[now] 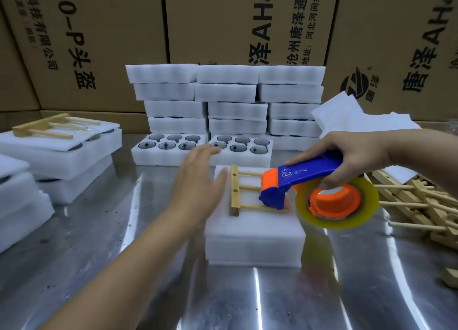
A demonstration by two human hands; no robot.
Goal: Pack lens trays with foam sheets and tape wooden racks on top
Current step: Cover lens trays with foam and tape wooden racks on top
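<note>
Behind my foam-covered tray point(252, 230) stand stacked trays point(235, 94); loose racks point(416, 200) lie right; my right hand point(352, 153) grips the tape dispenser point(309, 171) over the wooden rack point(234, 191); left hand point(198, 181) hovers spread, blurred.

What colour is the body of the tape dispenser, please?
Blue, with orange parts, on the tape dispenser held by the right hand; head view.
</note>
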